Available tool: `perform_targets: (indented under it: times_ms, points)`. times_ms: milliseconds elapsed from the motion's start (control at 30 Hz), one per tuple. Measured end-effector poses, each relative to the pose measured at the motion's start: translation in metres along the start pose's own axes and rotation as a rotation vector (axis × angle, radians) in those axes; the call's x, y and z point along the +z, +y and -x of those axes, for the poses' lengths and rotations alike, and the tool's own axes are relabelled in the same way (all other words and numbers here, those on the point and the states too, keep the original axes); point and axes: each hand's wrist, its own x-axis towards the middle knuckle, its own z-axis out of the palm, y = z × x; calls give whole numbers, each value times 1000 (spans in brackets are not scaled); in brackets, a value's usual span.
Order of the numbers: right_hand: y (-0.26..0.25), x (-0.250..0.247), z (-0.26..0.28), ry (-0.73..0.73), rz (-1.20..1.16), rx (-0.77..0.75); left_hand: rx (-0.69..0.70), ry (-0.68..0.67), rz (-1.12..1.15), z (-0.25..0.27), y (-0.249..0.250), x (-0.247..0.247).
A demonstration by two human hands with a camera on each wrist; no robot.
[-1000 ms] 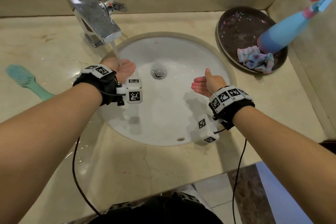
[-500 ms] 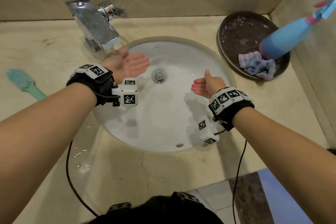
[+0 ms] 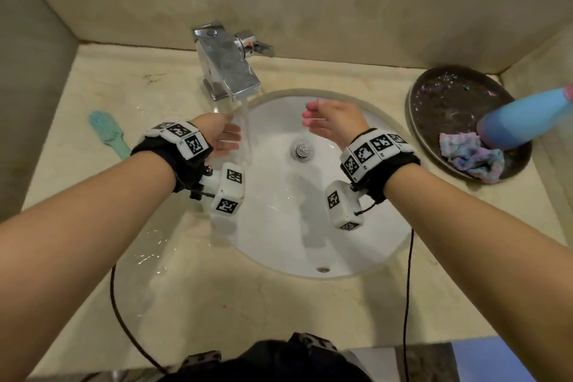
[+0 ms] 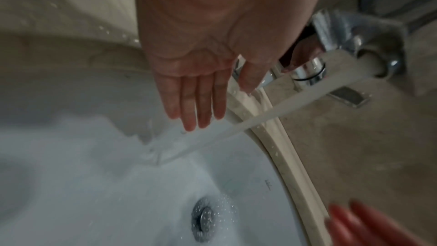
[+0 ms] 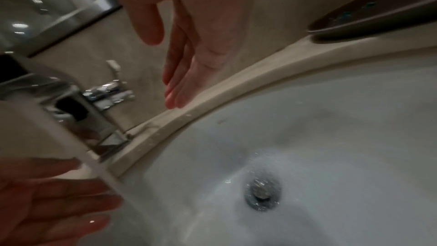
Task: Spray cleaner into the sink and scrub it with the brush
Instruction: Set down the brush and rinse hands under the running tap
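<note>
The white round sink [image 3: 279, 236] sits in a beige stone counter, with water running from the chrome tap [image 3: 228, 68] into the bowl. My left hand [image 3: 221, 138] is open beside the stream, fingers straight [image 4: 189, 104] and wet. Over the back of the bowl my right hand [image 3: 328, 124] is held open and empty, its fingers straight [image 5: 179, 85] near the rim. The teal brush [image 3: 107, 133] lies on the counter left of the sink. The blue spray bottle [image 3: 524, 121] stands on a dark round tray at the right.
A dark tray [image 3: 449, 102] at the right also holds a crumpled pastel cloth [image 3: 471, 155]. The drain [image 3: 300, 149] is in the bowl's middle. Walls close in behind and on both sides. Water is splashed on the counter left of the sink [image 3: 152, 245].
My left hand slid from under the tap to the stream's left side. My right hand moved up and back, from the bowl's right side toward the tap. The camera tilted up.
</note>
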Motion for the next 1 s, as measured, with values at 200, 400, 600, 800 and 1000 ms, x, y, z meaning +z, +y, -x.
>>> perform_targets:
  times_ms: [200, 400, 600, 800, 1000]
  points:
    - [-51, 53, -18, -165, 242, -229, 38, 38, 62, 18, 3, -10]
    - [-63, 72, -33, -203, 417, -219, 72, 62, 106, 29, 6, -17]
    - [-64, 72, -43, -229, 299, -172, 87, 83, 137, 29, 4, -19]
    - [-69, 70, -48, -196, 298, -161, 80, 97, 126, 29, 4, -17]
    - [-64, 46, -34, -226, 189, -106, 67, 69, 105, 28, 4, -11]
